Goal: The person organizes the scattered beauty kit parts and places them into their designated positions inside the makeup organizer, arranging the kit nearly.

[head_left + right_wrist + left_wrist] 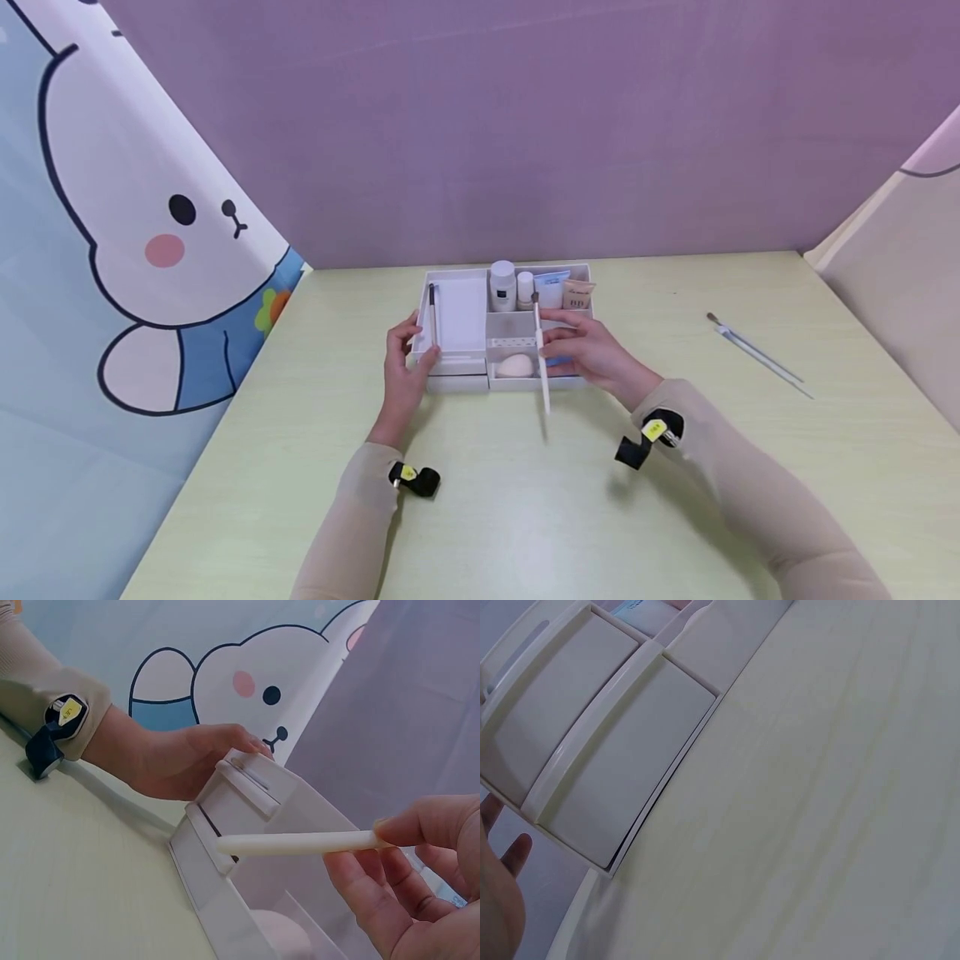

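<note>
A white desktop organizer (461, 304) stands near the table's back edge. My left hand (402, 375) holds its left side, thumb at the top rim and fingers along the outer wall. My right hand (592, 350) pinches a white-handled makeup brush (543, 375) over the right compartments, bristles pointing away and handle end toward me. The brush handle (300, 844) crosses the right wrist view. Another brush (432, 312) lies in the left tray. A pale makeup sponge (515, 365) sits in a front compartment; the right hand partly hides a blue item beside it.
In the organizer's back compartment stand a white bottle (502, 287), a smaller bottle (525, 292), a blue-white tube (551, 290) and a beige tube (578, 293). Two thin brushes (759, 352) lie on the table at right. Drawer fronts (634, 761) face the near side. A purple backdrop (555, 133) hangs behind.
</note>
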Tool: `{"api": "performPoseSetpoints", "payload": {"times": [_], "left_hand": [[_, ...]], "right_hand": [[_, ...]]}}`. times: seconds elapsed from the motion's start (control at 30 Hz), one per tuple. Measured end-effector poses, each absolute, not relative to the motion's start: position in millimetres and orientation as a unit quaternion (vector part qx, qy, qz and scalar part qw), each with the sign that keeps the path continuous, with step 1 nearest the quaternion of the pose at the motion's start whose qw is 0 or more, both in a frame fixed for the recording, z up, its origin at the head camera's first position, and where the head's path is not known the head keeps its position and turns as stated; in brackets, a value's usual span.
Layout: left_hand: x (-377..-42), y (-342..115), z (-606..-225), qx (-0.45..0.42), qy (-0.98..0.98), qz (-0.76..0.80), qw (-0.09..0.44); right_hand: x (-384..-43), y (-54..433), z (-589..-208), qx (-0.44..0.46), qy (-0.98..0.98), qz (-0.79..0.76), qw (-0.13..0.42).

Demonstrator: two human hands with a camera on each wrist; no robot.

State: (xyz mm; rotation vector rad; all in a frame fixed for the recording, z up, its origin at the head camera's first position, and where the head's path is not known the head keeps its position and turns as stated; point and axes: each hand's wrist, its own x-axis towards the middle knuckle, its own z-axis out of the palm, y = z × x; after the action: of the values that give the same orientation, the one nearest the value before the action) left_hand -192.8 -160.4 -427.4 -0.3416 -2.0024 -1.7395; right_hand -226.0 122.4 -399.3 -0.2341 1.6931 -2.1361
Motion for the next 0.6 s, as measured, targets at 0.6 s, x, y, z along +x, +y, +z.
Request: {"api": "performPoseSetpoints", "payload": {"times": [0.6], "left_hand": [[-192.8,-160.7,-427.7,-0.119,-0.73,-0.634,0.225]], "right_hand": [[-230.9,82.2,-391.3,-0.117,0.572,-0.78,0.225]]}}
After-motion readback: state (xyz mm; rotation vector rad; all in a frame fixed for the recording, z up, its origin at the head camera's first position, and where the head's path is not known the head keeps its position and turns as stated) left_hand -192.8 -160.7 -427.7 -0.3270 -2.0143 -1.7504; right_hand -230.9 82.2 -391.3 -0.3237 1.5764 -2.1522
